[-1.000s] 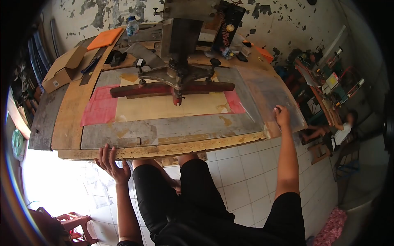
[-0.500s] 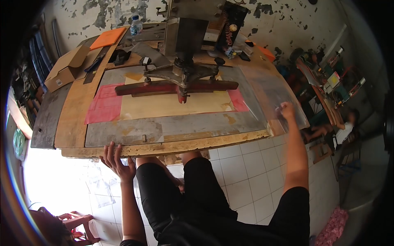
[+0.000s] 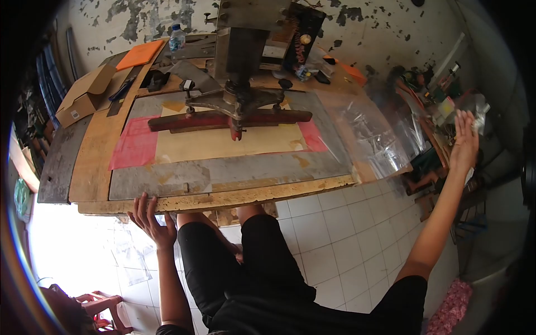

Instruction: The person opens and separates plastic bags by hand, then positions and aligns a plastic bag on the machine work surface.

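My left hand lies with its fingers spread on the front edge of the worktable. My right hand is stretched out past the table's right side, gripping a clear plastic sheet. That sheet is wrinkled and shiny; it runs from the table's right part toward the hand. At the table's middle, a heavy metal press carries a red-edged bar over a cream panel. Pink sheeting shows at both ends of the panel.
A cardboard box, an orange folder and a water bottle are at the back left. Another work stand is at the right. A red stool is at lower left, and a pink bundle at lower right.
My right hand has swung outward to the right and up from the table's right edge, drawing the clear plastic sheet with it. My left hand stays on the front edge.
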A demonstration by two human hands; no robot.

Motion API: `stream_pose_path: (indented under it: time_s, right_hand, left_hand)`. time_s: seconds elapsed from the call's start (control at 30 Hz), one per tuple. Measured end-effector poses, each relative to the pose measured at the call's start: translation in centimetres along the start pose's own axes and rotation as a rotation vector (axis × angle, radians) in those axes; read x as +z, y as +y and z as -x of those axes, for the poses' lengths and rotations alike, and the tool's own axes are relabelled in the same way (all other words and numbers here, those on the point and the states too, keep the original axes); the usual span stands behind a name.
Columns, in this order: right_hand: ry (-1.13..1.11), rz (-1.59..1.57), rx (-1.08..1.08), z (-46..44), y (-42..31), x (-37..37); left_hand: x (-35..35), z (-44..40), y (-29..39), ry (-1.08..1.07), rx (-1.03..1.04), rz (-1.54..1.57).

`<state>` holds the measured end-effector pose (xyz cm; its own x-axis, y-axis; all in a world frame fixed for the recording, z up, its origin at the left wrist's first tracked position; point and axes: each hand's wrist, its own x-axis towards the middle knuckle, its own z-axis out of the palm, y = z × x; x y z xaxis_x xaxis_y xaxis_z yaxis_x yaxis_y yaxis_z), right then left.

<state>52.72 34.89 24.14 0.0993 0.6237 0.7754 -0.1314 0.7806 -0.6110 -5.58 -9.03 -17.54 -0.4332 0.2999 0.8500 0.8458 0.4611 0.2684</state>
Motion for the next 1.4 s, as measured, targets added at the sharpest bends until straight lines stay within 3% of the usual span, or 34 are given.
stream_pose_path:
  time_s: [0.1, 0.27, 0.43, 0.5, 0.53, 0.77, 0.83, 0.9, 0.97, 1.03, 1.07, 1.13, 1.23, 1.4]
  right_hand:
    - [-0.165, 0.025, 0.135, -1.0, 1.6, 0.9]
    - [-0.102, 0.063, 0.263, -1.3, 6.0, 0.8]
    - [-0.052, 0.227, 0.159, 0.0, 9.8, -0.4]
    - [0.023, 0.391, 0.110, -0.2, 12.4, -3.5]
    - [-0.015, 0.733, 0.127, -1.8, 15.7, -8.6]
    - [0.424, 1.401, 0.671, 6.2, 22.4, -16.2]
    - [0.194, 1.521, 0.292, 9.7, 21.9, -13.4]
    - [-0.229, 1.179, -0.016, 13.0, 21.7, -10.7]
    - [-0.662, 1.179, -0.126, 16.2, 21.3, -7.4]
    - [-0.825, 0.856, 0.310, 19.6, 22.4, -6.0]
    - [-0.827, 0.856, 0.314, 21.2, 21.7, -5.5]
    - [-0.822, 1.167, -0.094, 24.0, 18.6, -3.8]
    - [-0.816, 1.206, -0.066, 26.1, 13.3, -1.6]
    - [-0.678, 1.053, -0.066, 25.5, 12.5, -5.9]
  left_hand:
    - [-0.4, -0.3, 0.1, -0.013, 0.008, 0.012]
    - [-1.3, -0.5, 0.4, -0.052, 0.006, 0.025]
    - [-1.5, -0.3, 0.2, -0.077, 0.003, 0.020]
    - [-1.4, -0.2, 0.2, -0.065, 0.005, 0.023]
    - [-1.3, -0.2, 0.1, -0.067, 0.004, 0.023]
    - [-1.3, -0.5, 0.5, -0.034, 0.004, 0.026]
    - [-1.1, -0.4, 0.5, -0.033, 0.011, 0.020]
    - [-0.8, -0.3, 0.4, -0.002, 0.014, 0.007]
    - [-0.6, -0.2, 0.4, 0.003, 0.019, 0.003]
    - [-0.5, -0.2, 0.3, 0.012, 0.017, -0.007]
    - [-0.6, -0.2, 0.3, 0.008, 0.018, -0.008]
    - [-0.6, -0.3, 0.4, 0.003, 0.012, -0.016]
    - [-0.9, -0.3, 0.4, -0.021, 0.001, -0.021]
    - [-0.4, -0.3, 0.4, 0.009, 0.011, 0.006]
